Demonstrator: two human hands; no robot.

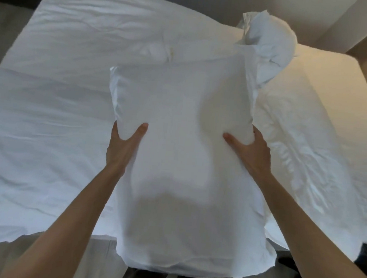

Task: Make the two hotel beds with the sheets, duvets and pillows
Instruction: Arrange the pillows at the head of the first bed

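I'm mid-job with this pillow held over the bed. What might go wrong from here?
1. The left-hand grip and right-hand grip pinch the pillow only at its sides. Its slack lower end hangs flat, so the filling may slide or bunch.
2. The duvet below is wrinkled, and placing the pillow now would probably hide creases.
3. The second pillow sits crumpled just beyond it and might get knocked.
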